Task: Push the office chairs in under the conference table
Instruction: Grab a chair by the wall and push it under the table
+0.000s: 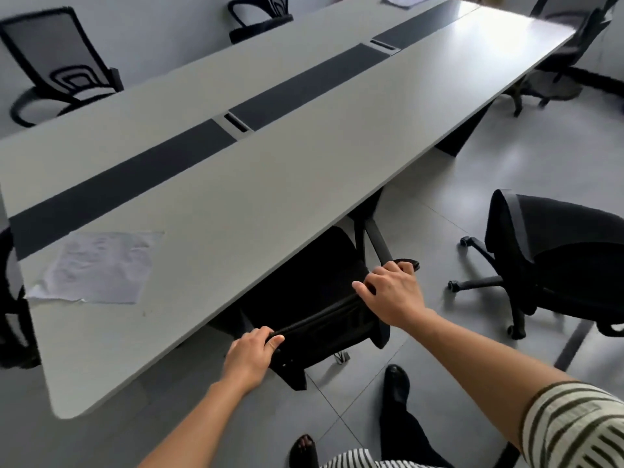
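Observation:
A long grey conference table with a dark centre strip runs from near left to far right. A black office chair stands in front of me with its seat partly under the table's near edge. My left hand grips the left end of its backrest top. My right hand holds the right end of the backrest, by the armrest. A second black office chair stands apart on the floor to the right, away from the table.
Two black mesh chairs, one at far left and one behind the table, sit on the far side. Another chair stands at the far right end. A crumpled paper sheet lies on the table. My feet are on the tiled floor.

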Available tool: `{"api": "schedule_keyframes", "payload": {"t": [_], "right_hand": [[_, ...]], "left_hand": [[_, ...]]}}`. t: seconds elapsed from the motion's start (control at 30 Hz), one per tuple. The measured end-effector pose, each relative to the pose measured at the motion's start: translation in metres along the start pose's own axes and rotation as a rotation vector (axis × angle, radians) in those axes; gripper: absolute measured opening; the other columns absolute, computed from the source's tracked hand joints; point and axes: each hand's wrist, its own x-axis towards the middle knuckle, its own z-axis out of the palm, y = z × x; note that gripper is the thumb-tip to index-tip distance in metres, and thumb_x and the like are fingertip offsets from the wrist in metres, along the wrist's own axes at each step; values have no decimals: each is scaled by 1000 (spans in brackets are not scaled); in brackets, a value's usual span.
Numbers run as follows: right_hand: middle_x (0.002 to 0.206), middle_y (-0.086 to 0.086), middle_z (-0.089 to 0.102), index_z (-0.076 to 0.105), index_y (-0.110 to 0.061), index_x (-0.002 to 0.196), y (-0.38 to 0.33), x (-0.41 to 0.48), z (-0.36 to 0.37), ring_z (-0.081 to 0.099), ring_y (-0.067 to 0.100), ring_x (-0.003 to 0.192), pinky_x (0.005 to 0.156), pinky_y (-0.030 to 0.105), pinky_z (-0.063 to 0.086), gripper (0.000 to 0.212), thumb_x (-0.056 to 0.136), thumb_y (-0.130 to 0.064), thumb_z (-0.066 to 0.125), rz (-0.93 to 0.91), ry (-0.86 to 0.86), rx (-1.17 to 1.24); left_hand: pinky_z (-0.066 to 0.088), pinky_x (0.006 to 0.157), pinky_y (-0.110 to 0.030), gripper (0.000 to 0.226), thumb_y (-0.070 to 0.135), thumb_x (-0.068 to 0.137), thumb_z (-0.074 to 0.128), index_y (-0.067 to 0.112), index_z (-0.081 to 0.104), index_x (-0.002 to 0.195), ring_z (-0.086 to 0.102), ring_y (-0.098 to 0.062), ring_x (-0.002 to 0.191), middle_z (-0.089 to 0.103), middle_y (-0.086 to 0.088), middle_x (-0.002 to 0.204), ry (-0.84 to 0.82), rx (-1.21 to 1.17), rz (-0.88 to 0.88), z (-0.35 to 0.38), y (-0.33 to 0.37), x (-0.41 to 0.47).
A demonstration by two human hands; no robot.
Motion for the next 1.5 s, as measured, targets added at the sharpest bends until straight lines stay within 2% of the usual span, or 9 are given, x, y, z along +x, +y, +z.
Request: {"api": "schedule_keyframes", "payload": {"t": [0.3, 0.6, 0.8, 1.0, 1.1, 1.17, 1.23, 1.33, 1.5], "right_hand": [[92, -11, 65, 68, -33, 88, 68, 127, -29, 50, 12, 102, 102, 34, 22, 68, 67, -87, 33, -351, -151, 66], [97, -9, 68, 67, -34, 87, 80, 211, -43, 50, 15, 109, 102, 35, 24, 66, 64, -88, 37, -423, -233, 87], [104, -9, 67, 69, -29, 96, 69, 220, -36, 48, 15, 114, 104, 39, 23, 74, 70, -86, 30, -392, -193, 42], [106, -9, 67, 68, -28, 100, 45, 217, -30, 47, 16, 114, 102, 37, 22, 77, 71, -86, 26, -365, -180, 10], [101, -10, 67, 68, -29, 96, 43, 208, -29, 49, 16, 109, 99, 35, 23, 75, 71, -86, 27, -339, -166, 34], [95, -12, 66, 68, -30, 92, 41, 199, -27, 50, 16, 105, 97, 35, 24, 77, 70, -88, 22, -322, -146, 33], [92, -12, 66, 68, -29, 90, 38, 188, -22, 52, 16, 103, 96, 35, 25, 75, 71, -86, 24, -308, -107, 37], [92, -12, 67, 69, -29, 89, 33, 177, -20, 53, 16, 103, 96, 34, 23, 72, 72, -85, 28, -287, -82, 53], [99, -10, 67, 69, -28, 96, 32, 177, -28, 52, 17, 106, 98, 32, 19, 83, 68, -89, 20, -292, -93, 72]], "left_hand": [[38, 94, -37, 43, 50, 94, 34, 19, 54, 117, 55, -21, 108, 63, -1, 112, 90, -86, -229, 17, 73, 56], [40, 92, -39, 42, 45, 96, 33, 17, 51, 121, 54, -25, 111, 62, -5, 120, 139, -37, -349, -2, 106, 111], [41, 90, -39, 38, 46, 95, 35, 20, 56, 113, 55, -23, 108, 65, 0, 117, 206, 35, -323, -22, 86, 134], [43, 80, -39, 38, 50, 94, 32, 21, 55, 104, 55, -23, 101, 65, 5, 111, 121, 99, -260, -32, 57, 139], [46, 72, -37, 52, 58, 87, 24, 20, 59, 95, 61, -22, 90, 68, 5, 95, 153, 138, -169, -32, 48, 133], [49, 60, -34, 50, 57, 84, 25, 23, 61, 82, 65, -19, 75, 69, 7, 79, 152, 200, -108, -31, 38, 129], [50, 55, -32, 45, 56, 83, 28, 25, 60, 78, 64, -17, 70, 67, 9, 73, 149, 239, -87, -31, 28, 127], [49, 61, -33, 50, 60, 83, 24, 25, 60, 83, 63, -17, 76, 66, 10, 79, 130, 224, -37, -33, 18, 123], [45, 73, -34, 62, 65, 81, 18, 23, 60, 97, 60, -19, 93, 66, 6, 95, 127, 158, 34, -41, 19, 125]]}}
